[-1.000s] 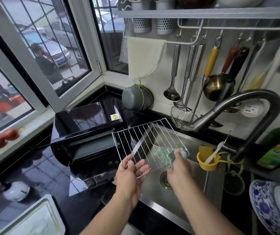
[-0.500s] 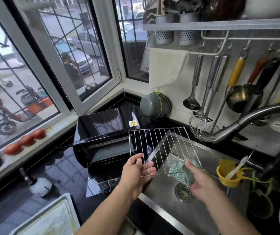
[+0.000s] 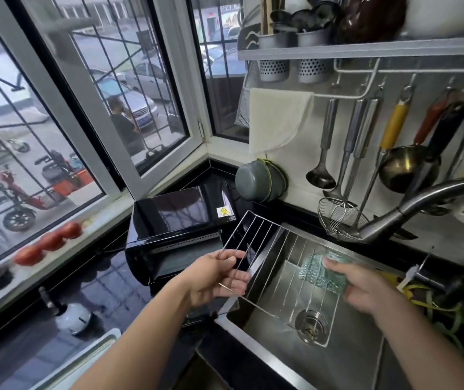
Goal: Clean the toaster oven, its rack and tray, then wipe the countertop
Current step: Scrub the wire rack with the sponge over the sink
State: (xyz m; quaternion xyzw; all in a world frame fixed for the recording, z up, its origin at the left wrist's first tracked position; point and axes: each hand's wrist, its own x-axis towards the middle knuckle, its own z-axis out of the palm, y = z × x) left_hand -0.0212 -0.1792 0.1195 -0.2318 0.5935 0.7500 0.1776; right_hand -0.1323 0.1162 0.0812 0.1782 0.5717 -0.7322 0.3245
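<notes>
My left hand (image 3: 219, 277) grips the left edge of the wire oven rack (image 3: 275, 266), which lies tilted over the steel sink (image 3: 346, 358). My right hand (image 3: 371, 288) holds a green mesh scrubbing cloth (image 3: 316, 270) and presses it on the rack's right side. The black toaster oven (image 3: 177, 220) stands on the dark countertop (image 3: 107, 294) left of the sink, its door down. A pale tray (image 3: 84, 364) shows at the lower left edge.
The curved faucet (image 3: 422, 204) arches over the sink from the right. Ladles and a strainer (image 3: 340, 218) hang on the back wall under a shelf. A grey pot (image 3: 261, 180) leans in the corner. Tomatoes (image 3: 48, 242) lie on the window sill. A white bottle (image 3: 72, 316) lies on the counter.
The rack has dropped from nearly upright to flatter over the sink. My right hand with the cloth has moved right along the rack. The view has shifted left and up.
</notes>
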